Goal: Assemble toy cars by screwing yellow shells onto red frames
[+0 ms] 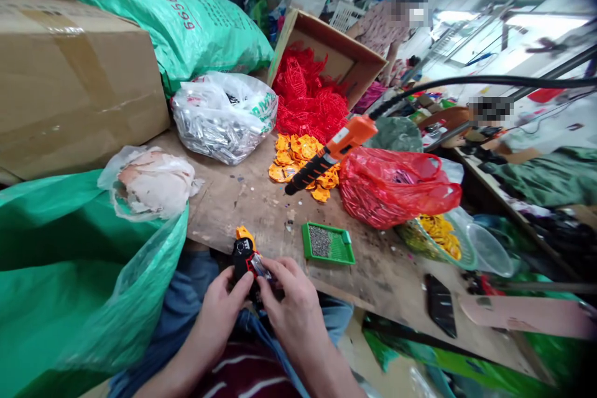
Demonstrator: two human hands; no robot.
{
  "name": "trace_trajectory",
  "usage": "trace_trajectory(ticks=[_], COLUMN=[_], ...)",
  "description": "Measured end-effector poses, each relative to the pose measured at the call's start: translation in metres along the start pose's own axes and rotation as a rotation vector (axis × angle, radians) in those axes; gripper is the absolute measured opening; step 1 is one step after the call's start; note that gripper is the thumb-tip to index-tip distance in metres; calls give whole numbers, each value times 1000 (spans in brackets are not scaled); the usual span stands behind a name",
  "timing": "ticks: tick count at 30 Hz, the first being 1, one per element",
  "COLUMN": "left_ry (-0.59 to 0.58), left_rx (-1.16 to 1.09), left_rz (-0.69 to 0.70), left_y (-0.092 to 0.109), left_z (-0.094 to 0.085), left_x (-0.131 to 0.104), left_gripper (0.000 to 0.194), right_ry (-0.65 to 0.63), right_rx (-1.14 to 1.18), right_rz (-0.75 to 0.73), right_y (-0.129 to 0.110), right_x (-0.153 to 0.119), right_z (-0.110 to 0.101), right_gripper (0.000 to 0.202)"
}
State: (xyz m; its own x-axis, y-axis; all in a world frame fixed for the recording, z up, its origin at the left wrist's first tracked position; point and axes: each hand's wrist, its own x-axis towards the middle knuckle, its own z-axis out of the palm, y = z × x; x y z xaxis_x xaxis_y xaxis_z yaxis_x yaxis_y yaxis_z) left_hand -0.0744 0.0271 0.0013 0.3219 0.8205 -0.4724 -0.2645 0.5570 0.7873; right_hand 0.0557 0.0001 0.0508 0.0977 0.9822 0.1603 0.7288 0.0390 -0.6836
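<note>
Gadget [243, 253] is grasped in the left hand [222, 301]; the right hand [295, 298] pinches what seems a clear piece [261, 267], near the tray [329, 243] beyond it.

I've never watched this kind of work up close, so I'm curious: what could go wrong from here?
The green tray of tiny metal pieces is shallow and open near the right hand; a bump might scatter them.
The small black-and-orange item is held over the lap, past the table edge, so a slip could drop it off the table.
</note>
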Motion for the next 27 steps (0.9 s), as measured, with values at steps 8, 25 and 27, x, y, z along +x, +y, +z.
trace_trajectory(ticks=[8,25,27], left_ry=[-8,0,-12], left_rx=[-81,-117,-118], left_rz=[-27,-58,-57], left_y=[6,17,16], left_z=[3,2,2], left_x=[-2,-7,-7], left_gripper=[43,52,50], right_ry=[75,53,66], right_rx=[-24,56,107], right_rz=[-3,115,136], right_y=[-14,-4,-4], right_x=[-2,2,4], right_z=[4,8,9], right_gripper=[18,21,18])
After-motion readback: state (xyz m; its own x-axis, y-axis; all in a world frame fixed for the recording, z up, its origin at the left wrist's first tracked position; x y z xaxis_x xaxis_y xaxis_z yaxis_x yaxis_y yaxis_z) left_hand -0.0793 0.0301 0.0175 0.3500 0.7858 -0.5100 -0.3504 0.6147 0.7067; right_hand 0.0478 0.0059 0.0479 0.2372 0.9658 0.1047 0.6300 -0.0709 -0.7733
